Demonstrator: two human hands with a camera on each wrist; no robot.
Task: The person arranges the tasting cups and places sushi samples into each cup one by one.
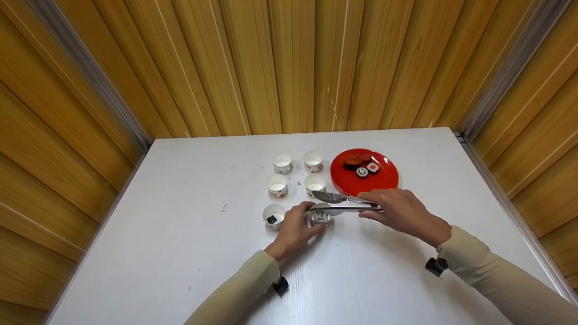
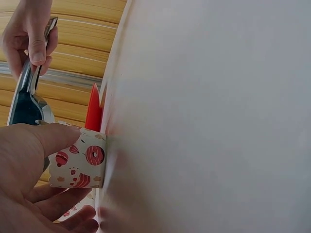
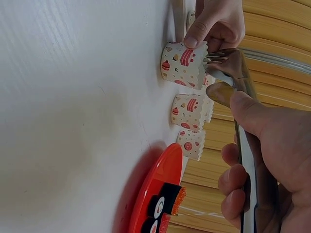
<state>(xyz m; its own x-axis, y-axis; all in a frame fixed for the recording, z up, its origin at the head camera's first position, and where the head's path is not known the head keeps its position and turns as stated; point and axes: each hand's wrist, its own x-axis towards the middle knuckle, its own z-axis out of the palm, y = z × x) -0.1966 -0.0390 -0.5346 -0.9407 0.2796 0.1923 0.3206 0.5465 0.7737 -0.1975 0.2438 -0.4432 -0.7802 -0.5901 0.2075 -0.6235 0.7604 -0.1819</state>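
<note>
My left hand (image 1: 295,230) grips a white paper baking cup (image 2: 80,160) printed with red treats, thumb and fingers on either side of its wall. That cup stands upright in the near row on the right. Metal serving tongs (image 1: 345,209) lie in my right hand (image 1: 399,210), fingers wrapped round the handle. One arm of the tongs ends in fork tines (image 3: 216,58), the other in a broad blade (image 3: 222,93). Both tips hover at the held cup's mouth. Whether anything lies deep inside that cup is hidden.
Beside the held cup, another paper cup (image 1: 278,224) contains a small dark piece (image 1: 272,219). Behind stand several more cups, among them one at the back right (image 1: 313,162). A red plate (image 1: 384,180) bears sushi rolls (image 1: 362,172) and an orange-topped piece (image 1: 353,162).
</note>
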